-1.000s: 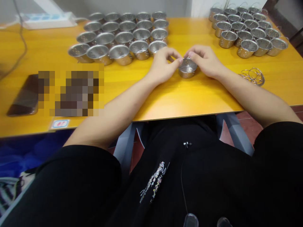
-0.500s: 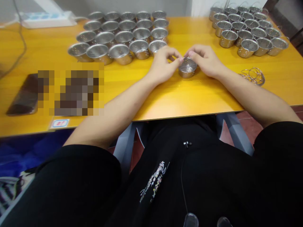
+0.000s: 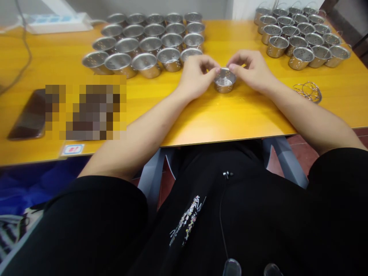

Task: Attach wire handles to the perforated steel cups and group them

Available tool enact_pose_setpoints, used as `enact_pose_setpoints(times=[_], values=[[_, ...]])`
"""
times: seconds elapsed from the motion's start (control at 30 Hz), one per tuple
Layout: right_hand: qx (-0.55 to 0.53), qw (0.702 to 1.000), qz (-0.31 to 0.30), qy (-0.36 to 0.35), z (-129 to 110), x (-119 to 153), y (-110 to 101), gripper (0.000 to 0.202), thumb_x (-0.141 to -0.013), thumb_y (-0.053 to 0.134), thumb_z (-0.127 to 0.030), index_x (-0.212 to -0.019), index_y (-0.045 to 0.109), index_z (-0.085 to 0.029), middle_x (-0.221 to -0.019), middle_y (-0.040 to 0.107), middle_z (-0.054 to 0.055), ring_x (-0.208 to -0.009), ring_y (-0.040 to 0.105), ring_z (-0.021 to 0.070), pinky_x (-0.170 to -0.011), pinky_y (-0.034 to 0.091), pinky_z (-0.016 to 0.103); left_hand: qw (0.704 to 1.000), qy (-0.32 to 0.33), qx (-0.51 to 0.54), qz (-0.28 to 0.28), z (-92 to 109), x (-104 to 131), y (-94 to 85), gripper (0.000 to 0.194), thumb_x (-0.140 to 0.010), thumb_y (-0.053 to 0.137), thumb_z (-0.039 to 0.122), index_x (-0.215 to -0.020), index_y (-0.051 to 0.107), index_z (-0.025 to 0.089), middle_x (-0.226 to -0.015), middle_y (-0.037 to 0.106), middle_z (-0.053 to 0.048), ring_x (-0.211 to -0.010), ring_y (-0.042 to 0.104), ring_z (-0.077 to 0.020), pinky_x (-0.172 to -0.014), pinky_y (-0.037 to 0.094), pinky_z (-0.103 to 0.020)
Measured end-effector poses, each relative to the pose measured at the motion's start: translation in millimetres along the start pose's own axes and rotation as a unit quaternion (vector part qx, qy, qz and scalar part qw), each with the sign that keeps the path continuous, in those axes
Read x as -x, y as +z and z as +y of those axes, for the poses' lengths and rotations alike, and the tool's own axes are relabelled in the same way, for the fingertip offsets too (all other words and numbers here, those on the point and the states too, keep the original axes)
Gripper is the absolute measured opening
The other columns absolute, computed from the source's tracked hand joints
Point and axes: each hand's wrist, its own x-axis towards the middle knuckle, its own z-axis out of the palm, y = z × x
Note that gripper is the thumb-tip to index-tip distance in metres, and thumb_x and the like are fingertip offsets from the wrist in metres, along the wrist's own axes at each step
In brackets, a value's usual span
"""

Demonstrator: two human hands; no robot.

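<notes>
A small perforated metal cup (image 3: 225,82) stands upright on the yellow table between my hands. My left hand (image 3: 200,74) is at the cup's left rim, thumb and fingertips pinched together there. At the right rim is my right hand (image 3: 249,70), its thumb and index finger also brought together. Whatever lies between the fingertips of either hand is too small to make out. To the right, partly behind my right forearm, lies a tangle of thin wire handles (image 3: 309,92).
Rows of metal cups (image 3: 146,65) without visible handles stand at the back left. Cups with wire handles (image 3: 301,58) are grouped at the back right. A dark phone (image 3: 28,115), a blurred-out object and a power strip (image 3: 57,23) are on the left.
The cup has shifted slightly to the left. My left hand has moved a little left with it, and my right hand's fingers have risen slightly and spread a bit from the left ones.
</notes>
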Motion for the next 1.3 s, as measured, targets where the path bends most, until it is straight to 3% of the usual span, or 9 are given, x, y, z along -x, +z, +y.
enact_pose_setpoints(times=[0.2,0.37,0.5,0.63,0.83,0.97,1.13,1.3], values=[[0.053,0.998,-0.012,-0.012,-3,5,-7,0.034,-0.083,0.094,-0.083,-0.087,0.078,-0.053,-0.084,0.083,0.004,-0.110,0.074,0.0447,-0.099,0.061,0.070,1.000,0.003,-0.007,-0.005,6,3,-9.1,0.055,-0.102,0.083,0.089,-0.114,0.087,0.035,-0.088,0.082,0.003,-0.117,0.057,-0.0309,-0.111,0.052,-0.056],[0.065,0.997,-0.029,-0.012,-7,8,-10,0.034,-0.082,0.094,-0.085,-0.087,0.078,-0.056,-0.080,0.080,0.004,-0.114,0.074,0.0468,-0.097,0.062,0.071,0.999,0.027,-0.018,0.011,8,5,-16.1,0.044,-0.094,0.089,0.083,-0.105,0.089,0.041,-0.093,0.087,0.003,-0.112,0.063,-0.0338,-0.106,0.058,-0.058],[0.072,0.997,-0.033,-0.026,-4,8,-9,0.040,-0.092,0.092,-0.086,-0.092,0.077,-0.049,-0.081,0.079,0.005,-0.107,0.070,0.0394,-0.105,0.061,0.068,1.000,0.020,-0.022,-0.001,7,5,-14.6,0.054,-0.099,0.087,0.088,-0.114,0.091,0.036,-0.094,0.087,0.003,-0.110,0.061,-0.0309,-0.110,0.059,-0.059],[0.070,0.996,-0.026,-0.050,1,8,-8,0.029,-0.107,0.086,-0.066,-0.096,0.080,-0.041,-0.105,0.085,0.005,-0.099,0.067,0.0314,-0.111,0.058,0.065,1.000,0.001,-0.005,-0.027,5,5,-12.2,0.069,-0.100,0.081,0.103,-0.115,0.089,0.036,-0.086,0.081,0.002,-0.113,0.059,-0.0306,-0.111,0.057,-0.061],[0.042,0.998,-0.034,-0.044,10,3,-9,0.045,-0.093,0.094,-0.085,-0.089,0.078,-0.044,-0.095,0.085,0.005,-0.103,0.071,0.0375,-0.105,0.063,0.064,0.998,0.005,0.035,-0.060,5,6,-12.4,0.072,-0.088,0.086,0.108,-0.106,0.083,0.038,-0.090,0.083,0.002,-0.113,0.058,-0.0309,-0.110,0.055,-0.062],[0.003,0.997,-0.062,-0.045,15,4,-9,0.046,-0.093,0.098,-0.080,-0.093,0.080,-0.038,-0.095,0.082,0.006,-0.095,0.068,0.0325,-0.101,0.063,0.060,0.993,0.029,0.073,-0.085,-4,3,-12.6,0.065,-0.090,0.093,0.101,-0.108,0.085,0.038,-0.094,0.083,0.000,-0.111,0.059,-0.0308,-0.109,0.055,-0.061],[-0.044,0.994,-0.077,-0.067,24,3,-9,0.046,-0.093,0.102,-0.075,-0.090,0.081,-0.035,-0.088,0.077,0.005,-0.083,0.064,0.0302,-0.089,0.065,0.055,0.989,0.060,0.081,-0.108,-17,0,-11.7,0.056,-0.092,0.093,0.091,-0.110,0.087,0.039,-0.080,0.079,-0.002,-0.106,0.066,-0.0332,-0.097,0.059,-0.055],[-0.088,0.990,-0.089,-0.058,34,0,-8,0.051,-0.086,0.108,-0.079,-0.091,0.083,-0.034,-0.086,0.081,0.004,-0.083,0.064,0.0297,-0.087,0.067,0.052,0.988,0.069,0.112,-0.087,-17,1,-6.1,0.047,-0.092,0.097,0.082,-0.103,0.083,0.038,-0.092,0.086,0.001,-0.089,0.059,-0.0238,-0.092,0.057,-0.050]])
